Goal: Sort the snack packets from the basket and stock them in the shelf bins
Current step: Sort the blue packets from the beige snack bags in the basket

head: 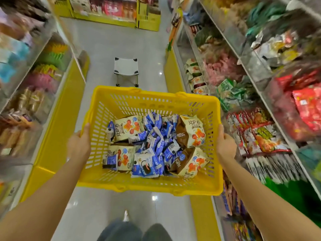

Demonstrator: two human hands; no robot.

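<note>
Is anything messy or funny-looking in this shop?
Nothing looks spilled or torn. In the yellow basket, blue packets and cream packets lie jumbled together. A small folding stool stands alone mid-aisle, in the walking path.

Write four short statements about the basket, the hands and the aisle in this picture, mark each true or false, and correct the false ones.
1. The left hand and the right hand grip opposite side rims of the yellow slotted plastic basket. True.
2. The basket holds only small blue-and-white snack packets. False: larger cream packets with red print lie among them.
3. A small white folding stool stands on the floor beyond the basket. True.
4. The basket rests on the floor. False: both hands hold it up above the floor.
</note>
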